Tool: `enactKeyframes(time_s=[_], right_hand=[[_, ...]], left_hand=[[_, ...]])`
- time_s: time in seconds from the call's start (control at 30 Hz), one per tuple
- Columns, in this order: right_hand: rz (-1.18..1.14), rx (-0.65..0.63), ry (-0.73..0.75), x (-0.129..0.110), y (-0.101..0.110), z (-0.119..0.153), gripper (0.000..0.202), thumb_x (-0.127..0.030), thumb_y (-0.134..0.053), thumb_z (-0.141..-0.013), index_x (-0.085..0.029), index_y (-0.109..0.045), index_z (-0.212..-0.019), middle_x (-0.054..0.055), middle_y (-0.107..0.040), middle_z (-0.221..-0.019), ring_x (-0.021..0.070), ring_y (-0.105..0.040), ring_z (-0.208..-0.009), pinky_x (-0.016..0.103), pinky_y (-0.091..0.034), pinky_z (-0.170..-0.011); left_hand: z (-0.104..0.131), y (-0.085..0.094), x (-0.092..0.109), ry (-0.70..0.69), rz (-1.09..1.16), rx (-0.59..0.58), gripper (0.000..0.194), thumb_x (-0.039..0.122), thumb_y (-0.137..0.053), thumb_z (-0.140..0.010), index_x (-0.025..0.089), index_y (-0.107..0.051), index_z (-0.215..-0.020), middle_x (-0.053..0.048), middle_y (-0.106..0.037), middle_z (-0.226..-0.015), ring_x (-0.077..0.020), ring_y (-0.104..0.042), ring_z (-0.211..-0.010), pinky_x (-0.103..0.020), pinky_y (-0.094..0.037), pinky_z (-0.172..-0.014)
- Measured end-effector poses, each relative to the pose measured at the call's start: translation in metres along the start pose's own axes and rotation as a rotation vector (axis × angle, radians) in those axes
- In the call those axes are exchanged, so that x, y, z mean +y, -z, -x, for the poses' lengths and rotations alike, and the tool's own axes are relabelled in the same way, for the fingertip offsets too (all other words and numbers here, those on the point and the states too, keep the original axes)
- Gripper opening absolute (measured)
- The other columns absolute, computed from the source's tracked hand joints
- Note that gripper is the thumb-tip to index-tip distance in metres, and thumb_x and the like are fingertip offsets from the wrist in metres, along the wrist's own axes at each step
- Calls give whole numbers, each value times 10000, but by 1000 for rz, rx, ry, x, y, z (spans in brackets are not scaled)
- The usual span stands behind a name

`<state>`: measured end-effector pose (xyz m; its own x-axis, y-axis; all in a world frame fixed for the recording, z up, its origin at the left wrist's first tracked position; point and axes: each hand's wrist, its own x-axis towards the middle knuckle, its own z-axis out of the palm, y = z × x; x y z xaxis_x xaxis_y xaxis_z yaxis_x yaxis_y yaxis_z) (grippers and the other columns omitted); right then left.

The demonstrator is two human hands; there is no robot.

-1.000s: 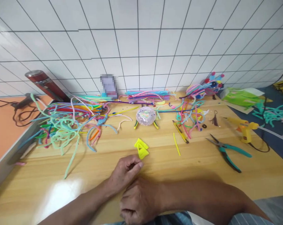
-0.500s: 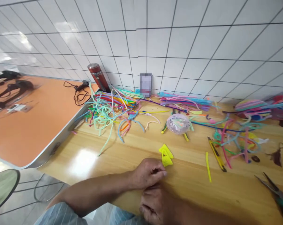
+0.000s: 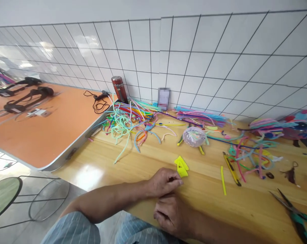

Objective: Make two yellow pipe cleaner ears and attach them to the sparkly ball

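My left hand (image 3: 165,182) rests on the wooden table with its fingers curled in, and nothing shows in it. Just below it lies my right hand (image 3: 171,214), closed in a loose fist near the table's front edge, also with nothing visible in it. The two hands touch or nearly touch. Beyond my left fingertips is a small bright yellow bent piece (image 3: 181,166). A straight yellow strip (image 3: 223,180) lies farther right, beside a yellow utility knife (image 3: 231,168).
Pliers (image 3: 293,210) lie at the right. A clear bowl (image 3: 194,136) sits mid-table. Tangled pipe cleaners (image 3: 121,123) spread at the back left, more pipe cleaners (image 3: 260,156) at the right. A red flask (image 3: 119,89) and a phone (image 3: 164,99) stand by the wall. An orange table (image 3: 46,132) adjoins at left.
The view has tilted up and shifted slightly left, so things appear moved a little. Both hands keep the same resting pose on the table.
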<state>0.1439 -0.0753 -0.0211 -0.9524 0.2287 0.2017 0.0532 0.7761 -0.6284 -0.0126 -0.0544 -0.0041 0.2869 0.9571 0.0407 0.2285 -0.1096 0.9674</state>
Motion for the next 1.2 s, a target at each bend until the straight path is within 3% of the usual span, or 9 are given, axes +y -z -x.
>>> enactKeyframes(time_s=[0.4,0.7,1.2], right_hand=[[-93,-4,-23,2,0,3,184,-143,-624,-893,-215,-564,-734,-36,-621,-667,118,-469,-624,288,-310,-622],[-294,60,-69,2,7,4,152,-129,-586,-887,-218,-563,-766,-29,-639,-686,105,-495,-630,266,-322,-614],[-334,54,-109,4,6,1,168,-136,-582,-891,-219,-549,-749,-21,-653,-688,110,-511,-637,259,-346,-651]], left_hand=[[0,2,1,-21,-48,-23,253,357,-686,-996,158,-717,-843,-5,-653,-746,-129,-563,-695,-237,-421,-684],[0,-3,-12,-111,-175,-43,262,362,-641,-1030,176,-719,-863,-29,-725,-775,-146,-634,-733,-247,-472,-738],[-1,-2,-10,-91,-70,-22,304,414,-648,-993,169,-704,-823,-27,-684,-749,-140,-587,-710,-251,-442,-721]])
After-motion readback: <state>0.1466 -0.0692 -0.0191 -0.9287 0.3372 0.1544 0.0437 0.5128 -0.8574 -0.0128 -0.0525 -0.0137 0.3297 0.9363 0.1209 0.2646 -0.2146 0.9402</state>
